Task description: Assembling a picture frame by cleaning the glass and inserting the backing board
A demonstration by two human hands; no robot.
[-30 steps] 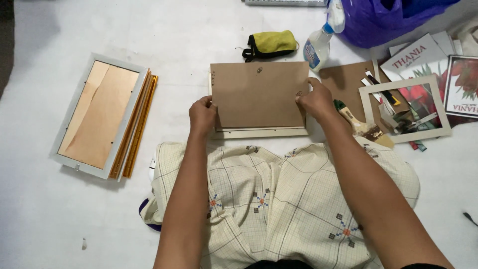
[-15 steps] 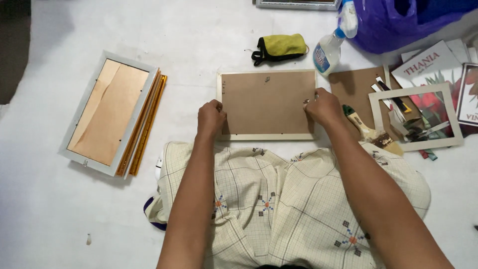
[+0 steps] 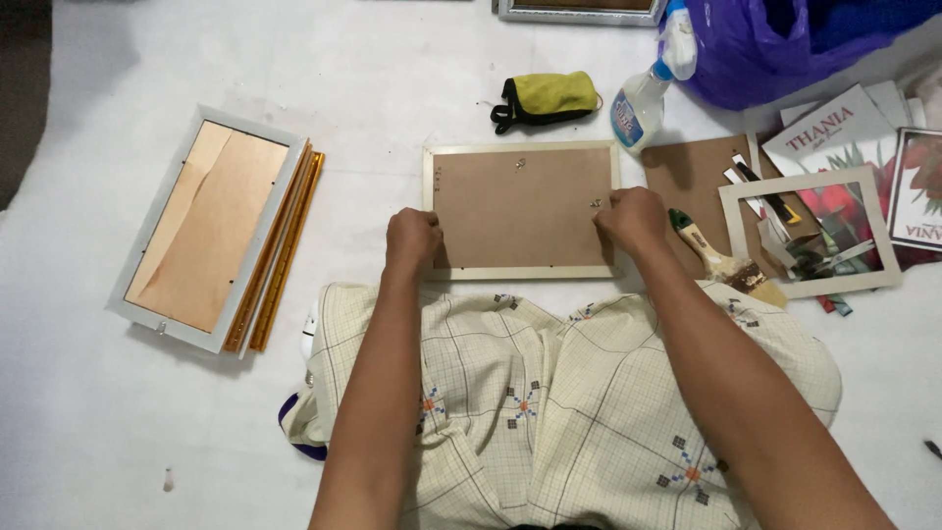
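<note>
A cream picture frame (image 3: 520,149) lies face down on the white floor, its brown backing board (image 3: 515,206) facing up. My left hand (image 3: 412,240) presses with curled fingers on the frame's lower left corner. My right hand (image 3: 633,218) presses on the board near the frame's right edge, fingers bent down. Both hands rest on the frame, which lies flat on the floor. A checked cream cloth (image 3: 549,393) covers my lap just below the frame.
A stack of frames (image 3: 211,231) lies at the left, back up. A yellow-green pouch (image 3: 549,96) and spray bottle (image 3: 648,93) sit beyond the frame. At the right are a brown board (image 3: 692,167), a paintbrush (image 3: 716,257), an empty mat frame (image 3: 810,231), booklets and a purple bag (image 3: 775,44).
The backing board, held tilted a second ago, now lies flat inside the frame. Both hands came down to press at its edges. The view shifted slightly.
</note>
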